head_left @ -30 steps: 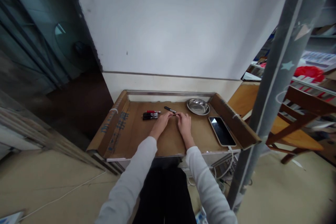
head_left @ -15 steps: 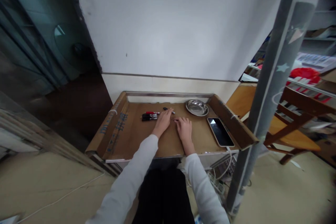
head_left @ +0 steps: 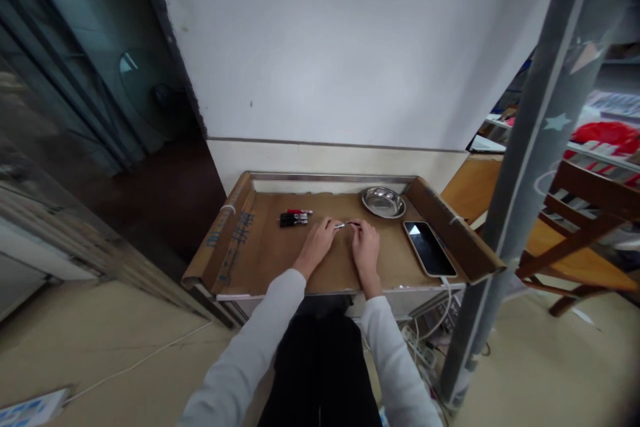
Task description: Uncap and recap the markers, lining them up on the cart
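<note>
Middle of the bench (head_left: 270,260), between left and right edges: my left hand (head_left: 320,240) pinches a pen (head_left: 341,225), my right hand (head_left: 367,243) a small dark piece (head_left: 353,223), ends facing, presumably for fine control. Red marker (head_left: 301,212), black markers (head_left: 294,219) bunched nearer the left edge, likely out of my way. My grip covers much of both pieces; contact unclear.

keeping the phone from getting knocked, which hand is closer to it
Right. The right hand is to the left of the smartphone, not touching it; the left hand is farther left, beyond the right hand.
</note>
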`<state>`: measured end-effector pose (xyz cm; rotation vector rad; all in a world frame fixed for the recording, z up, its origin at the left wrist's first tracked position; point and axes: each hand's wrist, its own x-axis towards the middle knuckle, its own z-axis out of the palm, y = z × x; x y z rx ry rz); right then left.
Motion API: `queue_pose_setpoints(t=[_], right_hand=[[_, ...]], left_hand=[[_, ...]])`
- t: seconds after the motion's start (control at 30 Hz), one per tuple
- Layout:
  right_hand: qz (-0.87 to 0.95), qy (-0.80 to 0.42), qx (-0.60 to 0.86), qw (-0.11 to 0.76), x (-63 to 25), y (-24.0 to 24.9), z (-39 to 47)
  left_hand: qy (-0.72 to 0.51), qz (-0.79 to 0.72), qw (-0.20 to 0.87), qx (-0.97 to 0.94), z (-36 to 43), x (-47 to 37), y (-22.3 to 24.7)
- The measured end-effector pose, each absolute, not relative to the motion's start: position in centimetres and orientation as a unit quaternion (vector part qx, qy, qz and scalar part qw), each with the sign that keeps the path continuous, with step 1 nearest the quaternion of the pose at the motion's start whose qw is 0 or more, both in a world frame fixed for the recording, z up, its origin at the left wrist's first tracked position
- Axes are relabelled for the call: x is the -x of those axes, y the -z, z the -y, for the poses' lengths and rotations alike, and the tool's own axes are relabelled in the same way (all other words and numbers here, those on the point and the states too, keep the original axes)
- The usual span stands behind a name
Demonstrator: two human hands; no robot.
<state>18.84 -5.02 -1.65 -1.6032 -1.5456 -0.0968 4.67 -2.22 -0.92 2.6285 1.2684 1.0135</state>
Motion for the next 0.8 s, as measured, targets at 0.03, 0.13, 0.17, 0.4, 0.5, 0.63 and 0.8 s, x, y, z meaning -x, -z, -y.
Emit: queue_pose_setpoints(t=[0.03,0.13,0.17,0.4,0.5,0.63,0.8], right_hand=[[0.626,0.037,0.641,0.442,-18.8,1.6,5.1],[0.649,0.028,0.626,0.431,-18.7,1.3,5.3],[0.657,0.022,0.622,0.427,-18.6,1.2,5.4],[0.753,-0.09,0.495,0.424,-17.7,0.3,6.0],[0.784,-0.127,0.459,0.398,-17.4,0.4,6.0],[0.803,-0.145,0.446,0.367,-17.3,0.8,5.8],[0.792,-0.124,0.462,0.379,-17.3,1.1,5.6]], left_hand=[[-0.338,-0.413,0.033,-0.845,2.4,-4.5,0.9],[-0.368,-0.396,0.065,-0.839,2.5,-4.2,0.8],[-0.377,-0.388,0.078,-0.837,2.5,-4.1,0.8],[-0.444,-0.404,0.144,-0.787,1.9,-3.5,1.7],[-0.458,-0.426,0.133,-0.769,2.1,-2.7,2.1],[-0.448,-0.412,0.143,-0.78,2.6,-2.4,2.3],[-0.419,-0.462,0.093,-0.776,3.1,-2.4,1.7]])
